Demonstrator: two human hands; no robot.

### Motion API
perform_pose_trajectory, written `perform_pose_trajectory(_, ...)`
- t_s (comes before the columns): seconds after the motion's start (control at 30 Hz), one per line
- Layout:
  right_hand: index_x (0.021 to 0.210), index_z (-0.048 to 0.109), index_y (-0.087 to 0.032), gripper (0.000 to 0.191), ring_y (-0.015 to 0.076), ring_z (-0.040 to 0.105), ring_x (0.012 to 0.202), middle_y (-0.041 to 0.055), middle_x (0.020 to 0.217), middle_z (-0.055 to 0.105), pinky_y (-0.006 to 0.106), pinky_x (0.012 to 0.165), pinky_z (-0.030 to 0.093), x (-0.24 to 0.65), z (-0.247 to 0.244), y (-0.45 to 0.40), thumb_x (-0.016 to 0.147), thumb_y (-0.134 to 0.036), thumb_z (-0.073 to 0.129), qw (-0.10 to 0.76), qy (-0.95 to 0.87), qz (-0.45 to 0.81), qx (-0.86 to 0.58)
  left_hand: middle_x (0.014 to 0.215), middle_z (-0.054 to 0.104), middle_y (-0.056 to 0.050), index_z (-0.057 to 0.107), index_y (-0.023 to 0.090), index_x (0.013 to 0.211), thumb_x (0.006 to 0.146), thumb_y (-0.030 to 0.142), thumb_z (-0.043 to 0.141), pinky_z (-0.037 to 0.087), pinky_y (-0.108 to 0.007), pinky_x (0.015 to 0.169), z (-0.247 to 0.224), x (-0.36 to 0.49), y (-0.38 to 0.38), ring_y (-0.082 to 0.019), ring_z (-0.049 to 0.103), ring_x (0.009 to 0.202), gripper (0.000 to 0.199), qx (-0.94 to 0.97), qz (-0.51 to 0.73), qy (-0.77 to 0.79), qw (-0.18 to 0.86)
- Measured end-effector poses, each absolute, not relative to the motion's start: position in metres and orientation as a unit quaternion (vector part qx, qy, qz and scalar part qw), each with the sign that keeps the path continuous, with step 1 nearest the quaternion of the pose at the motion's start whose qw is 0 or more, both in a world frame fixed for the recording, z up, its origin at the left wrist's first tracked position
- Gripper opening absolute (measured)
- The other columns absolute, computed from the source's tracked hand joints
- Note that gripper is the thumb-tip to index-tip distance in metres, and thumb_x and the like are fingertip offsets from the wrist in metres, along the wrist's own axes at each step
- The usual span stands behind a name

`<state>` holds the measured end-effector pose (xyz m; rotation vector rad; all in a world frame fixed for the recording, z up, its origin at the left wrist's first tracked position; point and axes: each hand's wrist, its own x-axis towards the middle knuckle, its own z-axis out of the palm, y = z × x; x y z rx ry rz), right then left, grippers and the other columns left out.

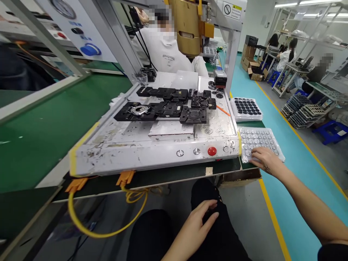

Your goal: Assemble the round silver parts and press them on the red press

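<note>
My left hand rests over my dark-trousered thigh, thumb apart from the loosely bent fingers, holding nothing. At the right, my right hand reaches over the near edge of a clear plastic tray filled with rows of round silver discs. Its fingertips touch or hover just above a disc at the tray's near left, thumb and fingers slightly apart; no disc shows between them. On the white machine bed sit several black fixture blocks. One block at the left carries a silver ring-shaped part.
Behind the disc tray stands another tray with black round pieces. A brass-coloured machine head hangs over the bed. Along the bed's front are a red button and metal buttons. A yellow cable loops below. Another person sits behind the machine.
</note>
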<state>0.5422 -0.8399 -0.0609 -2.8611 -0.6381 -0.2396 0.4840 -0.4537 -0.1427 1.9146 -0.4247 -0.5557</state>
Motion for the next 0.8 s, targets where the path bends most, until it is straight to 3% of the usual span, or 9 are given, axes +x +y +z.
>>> perform_pose_trajectory(0.47,0.105,0.073,-0.022,0.019,0.0333,0.070,0.103,0.0152,0.114,0.074,0.050,0.087,0.058,0.546,-0.070,-0.825,0.109,-0.032,0.057,0.100,-0.215,-0.082,-0.968,0.128,0.075,-0.009,0.071,0.026,0.126,0.102,0.034,0.063,0.054,-0.040,0.108,-0.122,0.487,-0.482,-0.027,0.070,0.121,0.027,0.771,-0.284,-0.262,0.507)
perform_pose_trajectory(0.8,0.102,0.073,-0.023,0.011,0.0321,0.071,0.102,0.0134,0.112,0.075,0.047,0.085,0.059,0.552,-0.069,-0.824,0.103,-0.023,0.062,0.111,-0.198,-0.077,-0.971,0.125,0.075,-0.008,0.071,0.025,0.126,0.100,0.030,0.064,0.055,-0.039,0.104,-0.121,0.484,-0.482,-0.026,0.070,0.116,0.027,0.761,-0.280,-0.262,0.523)
